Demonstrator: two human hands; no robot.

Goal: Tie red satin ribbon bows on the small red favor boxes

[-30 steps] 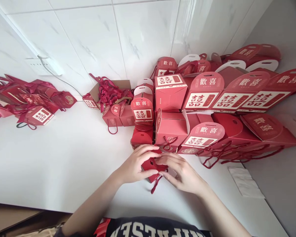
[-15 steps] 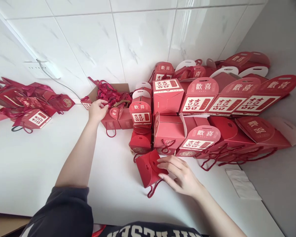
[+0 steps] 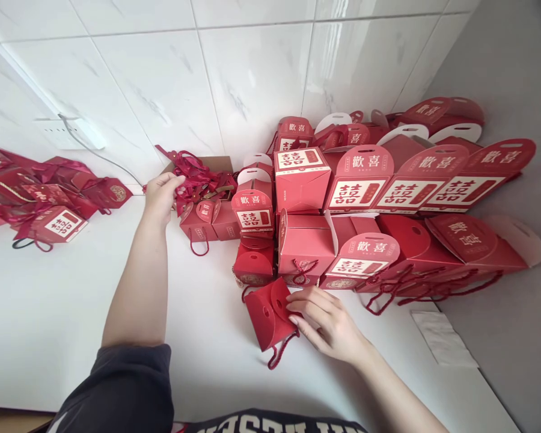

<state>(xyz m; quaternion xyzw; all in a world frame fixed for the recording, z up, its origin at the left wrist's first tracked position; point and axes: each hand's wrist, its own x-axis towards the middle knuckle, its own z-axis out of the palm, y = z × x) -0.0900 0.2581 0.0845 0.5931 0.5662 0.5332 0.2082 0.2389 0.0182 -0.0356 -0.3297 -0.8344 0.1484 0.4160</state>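
A small red paper gift box [image 3: 268, 313] with a cord handle lies on the white table in front of me. My right hand [image 3: 327, 322] rests on its right side, fingers pressed against its flap. My left hand [image 3: 161, 193] is stretched out to the far left, its fingers closed on a tangle of red ribbons [image 3: 198, 174] that spills from a brown cardboard box [image 3: 219, 163].
Many red gift boxes [image 3: 365, 192] with white labels are stacked against the tiled wall at centre and right. Another pile of red bags [image 3: 49, 198] lies at the far left. A white socket with a cable [image 3: 79, 133] sits on the wall. A white paper slip [image 3: 442, 337] lies at right.
My left hand left the small box, reached out to the ribbons in the cardboard box and is now drawing back a little with them. My right hand stayed on the small box.
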